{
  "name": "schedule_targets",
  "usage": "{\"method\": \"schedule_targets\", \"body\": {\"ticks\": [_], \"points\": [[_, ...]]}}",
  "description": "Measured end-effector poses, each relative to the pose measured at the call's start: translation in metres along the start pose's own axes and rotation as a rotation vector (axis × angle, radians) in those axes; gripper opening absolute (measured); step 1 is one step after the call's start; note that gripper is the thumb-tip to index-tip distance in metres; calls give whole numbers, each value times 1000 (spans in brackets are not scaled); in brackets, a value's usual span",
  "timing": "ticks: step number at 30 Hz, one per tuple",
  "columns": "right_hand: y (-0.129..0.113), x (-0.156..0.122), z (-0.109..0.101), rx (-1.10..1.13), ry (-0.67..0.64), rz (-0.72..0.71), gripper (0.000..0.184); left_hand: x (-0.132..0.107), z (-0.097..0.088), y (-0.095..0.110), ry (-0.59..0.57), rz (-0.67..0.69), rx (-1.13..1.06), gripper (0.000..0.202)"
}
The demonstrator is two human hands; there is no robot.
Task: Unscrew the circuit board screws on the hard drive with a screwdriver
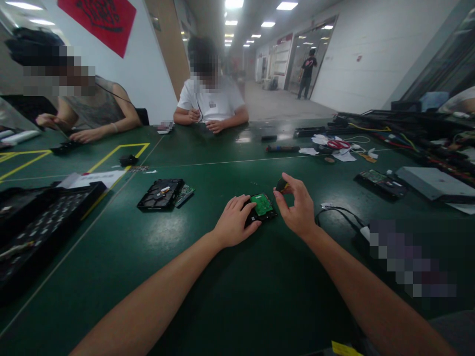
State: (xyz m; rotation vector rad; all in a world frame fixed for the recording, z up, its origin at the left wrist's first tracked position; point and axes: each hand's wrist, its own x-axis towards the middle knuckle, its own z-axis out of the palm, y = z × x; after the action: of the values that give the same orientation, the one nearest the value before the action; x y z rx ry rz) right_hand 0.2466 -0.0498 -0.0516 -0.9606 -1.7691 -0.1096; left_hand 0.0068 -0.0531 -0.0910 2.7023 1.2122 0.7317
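A hard drive (262, 206) with a green circuit board facing up lies on the green table in front of me. My left hand (237, 220) grips its left side, thumb along the near edge and index finger on the board. Just right of the drive, my right hand (296, 205) is raised with thumb and fingers pinched on a short black-and-yellow screwdriver (281, 185). Its tip cannot be made out. To the left, a black drive casing (160, 194) rests beside a loose circuit board (184, 195).
A black slotted tray (48, 232) fills the left edge. At right are another hard drive (382, 184), a grey box (434, 182), a cable (339, 208) and a heap of wires (430, 138). Scissors (337, 144) lie among paper scraps. Two people sit across the table.
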Motion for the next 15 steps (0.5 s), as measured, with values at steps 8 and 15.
{"method": "schedule_targets", "body": {"ticks": [8, 15], "points": [[0, -1, -1, -1, -7, 10, 58, 0, -1, 1, -9, -2, 5, 59], [0, -6, 5, 92, -64, 83, 70, 1, -1, 2, -3, -2, 6, 59]]}}
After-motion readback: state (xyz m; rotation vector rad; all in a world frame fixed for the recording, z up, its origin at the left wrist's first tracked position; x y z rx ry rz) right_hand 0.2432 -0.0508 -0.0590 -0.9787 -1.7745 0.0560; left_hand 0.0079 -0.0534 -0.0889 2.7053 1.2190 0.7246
